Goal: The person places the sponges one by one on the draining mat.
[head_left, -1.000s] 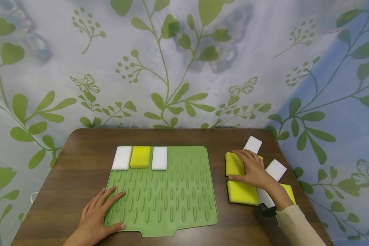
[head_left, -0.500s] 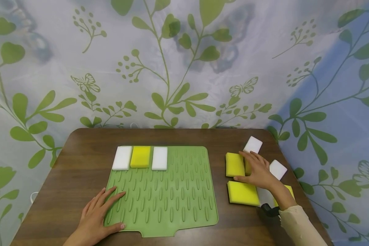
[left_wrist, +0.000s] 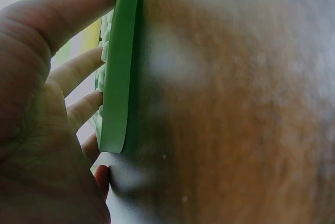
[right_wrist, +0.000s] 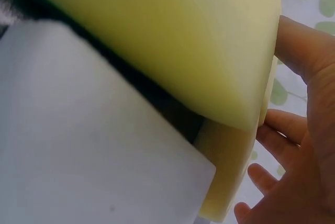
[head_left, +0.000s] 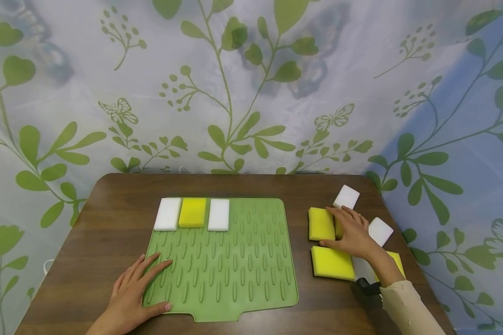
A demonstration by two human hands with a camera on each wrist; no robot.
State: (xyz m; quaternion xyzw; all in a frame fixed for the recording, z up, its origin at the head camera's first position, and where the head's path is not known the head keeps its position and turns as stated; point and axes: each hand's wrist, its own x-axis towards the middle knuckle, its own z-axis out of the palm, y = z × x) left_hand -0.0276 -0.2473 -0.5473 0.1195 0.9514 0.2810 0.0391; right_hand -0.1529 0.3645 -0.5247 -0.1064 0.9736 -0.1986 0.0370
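My left hand [head_left: 127, 295] rests with spread fingers on the left front corner of a green ridged mat [head_left: 234, 260]; in the left wrist view the thumb [left_wrist: 78, 4] lies across the mat's rim. On the right, my right hand [head_left: 352, 232] lies over a yellow sponge [head_left: 338, 229], mostly hidden beneath it, with thumb and fingers apart. Two yellow sponges, one at its left [head_left: 321, 224] and one in front [head_left: 333, 263], lie beside it. In the right wrist view, fingertips [right_wrist: 264, 130] meet a yellow sponge's side; the thumb's tip is hidden.
Along the mat's back edge lie a white sponge [head_left: 167, 214], a yellow sponge [head_left: 192, 212] and another white one [head_left: 219, 215]. More white sponges [head_left: 346, 197] [head_left: 379, 231] and a yellow one [head_left: 396, 263] lie around my right hand. A patterned curtain [head_left: 251, 93] hangs behind the brown table [head_left: 121, 200].
My right hand has shifted slightly right, uncovering part of the yellow sponge under it, then stays still. The left hand and the sponges on the mat have not moved.
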